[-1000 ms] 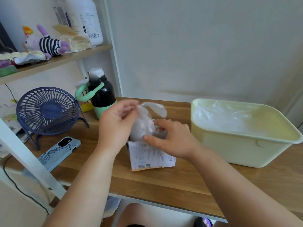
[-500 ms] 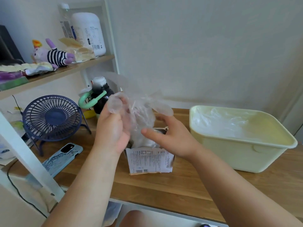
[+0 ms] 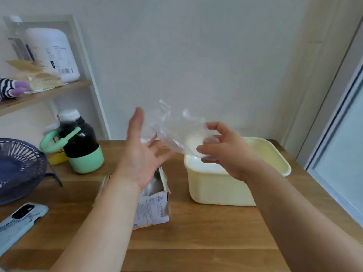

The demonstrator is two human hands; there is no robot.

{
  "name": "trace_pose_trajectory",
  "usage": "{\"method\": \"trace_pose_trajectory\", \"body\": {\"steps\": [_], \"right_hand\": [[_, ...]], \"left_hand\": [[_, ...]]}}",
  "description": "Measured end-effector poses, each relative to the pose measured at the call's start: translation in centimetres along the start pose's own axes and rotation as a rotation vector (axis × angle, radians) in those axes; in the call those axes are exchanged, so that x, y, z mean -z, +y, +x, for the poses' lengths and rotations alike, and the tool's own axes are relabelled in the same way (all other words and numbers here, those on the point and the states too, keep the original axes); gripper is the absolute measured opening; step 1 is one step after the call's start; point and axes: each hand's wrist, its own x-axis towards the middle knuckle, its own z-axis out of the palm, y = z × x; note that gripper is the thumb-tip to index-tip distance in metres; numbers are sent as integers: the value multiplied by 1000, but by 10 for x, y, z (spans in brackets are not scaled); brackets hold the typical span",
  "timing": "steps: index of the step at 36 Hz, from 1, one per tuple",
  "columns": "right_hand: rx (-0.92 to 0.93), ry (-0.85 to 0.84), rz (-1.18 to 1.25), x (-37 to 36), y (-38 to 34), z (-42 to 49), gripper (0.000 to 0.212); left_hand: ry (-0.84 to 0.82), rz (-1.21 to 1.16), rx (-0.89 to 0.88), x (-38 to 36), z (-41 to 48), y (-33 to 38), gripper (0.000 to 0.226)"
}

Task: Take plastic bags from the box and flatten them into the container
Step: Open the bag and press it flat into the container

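while a clear plastic bag (image 3: 176, 132) is held in the air above the wooden table (image 3: 206, 232), it is pinched at its right side by the curled fingers and thumb of the right hand (image 3: 225, 150). the left hand (image 3: 141, 152) is raised at the bag's left edge, palm turned toward it, fingers straight and spread. nothing is gripped by it, and whether its fingertips touch the film cannot be told. the crumpled bag is seen over the near left corner of the pale yellow container (image 3: 216, 189), which is set on the table to the right. the container's inside is partly hidden by the bag and the right hand. an opened cardboard box (image 3: 155, 205) with a printed label is placed near the container's left side, below the left wrist, and white plastic is visible in its open top. a black and mint green bottle (image 3: 80, 142) with a green handle is stood at the back left of the table, beside a dark blue desk fan (image 3: 19, 169). a phone (image 3: 21, 218) in a light blue case is laid face down near the left edge. on a wooden shelf (image 3: 45, 95) at upper left a large white jug (image 3: 53, 54) and a striped plush toy (image 3: 9, 88) are kept.
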Motion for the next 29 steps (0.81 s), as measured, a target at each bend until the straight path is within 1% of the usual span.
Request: {"method": "trace_pose_trajectory", "body": {"steps": [1,2,3,5,6,7,9,11,13,15,17,18,19,21,22,23,24,25,26,27,28,29], "right_hand": [[5,-4,-25,8,0,-1,54],[10,-13,-54,14,1,-2,61],[16,-20,-74,21,1,-4,66],[31,-35,-82,29,1,-7,71],[34,-28,-58,33,2,-8,69],[32,-11,-11,37,1,-9,64],[22,54,117,47,0,-9,49],[22,126,234,56,1,-7,43],[34,169,343,64,4,-5,44],[39,220,375,71,9,-2,48],[34,274,331,78,13,1,52],[29,290,303,82,15,3,52],[21,298,268,85,18,5,53],[-10,303,155,91,22,9,55],[-32,309,64,94,24,11,56],[-60,317,-50,98,26,13,57],[-95,320,-169,100,29,15,60],[-132,315,-273,103,30,17,64],[-166,301,-361,105,32,18,67],[-194,280,-440,107,34,20,69],[-217,255,-515,108,35,21,70],[-235,231,-582,109,35,22,70]], "left_hand": [[36,114,17,-8,5,-5,122],[61,194,31,-17,9,-11,116],[78,242,34,-26,14,-18,97],[178,327,-23,-34,23,-32,43],[218,356,-53,-36,27,-38,32],[228,350,-68,-38,31,-42,32],[172,278,-69,-43,36,-50,33],[100,211,-40,-46,38,-55,45],[79,167,-16,-51,39,-60,53],[103,140,-1,-54,39,-62,47],[153,133,0,-50,43,-62,43],[189,132,-11,-47,46,-62,48],[233,148,-27,-42,49,-61,59],[365,294,-88,-35,54,-60,84],[442,418,-152,-34,53,-58,91],[507,565,-253,-35,51,-55,93],[539,732,-402,-37,49,-54,93],[518,898,-588,-41,46,-53,89],[440,1043,-772,-46,45,-53,82],[312,1179,-911,-52,47,-54,71],[141,1287,-974,-57,51,-55,59],[-44,1388,-942,-63,54,-57,49]]}}
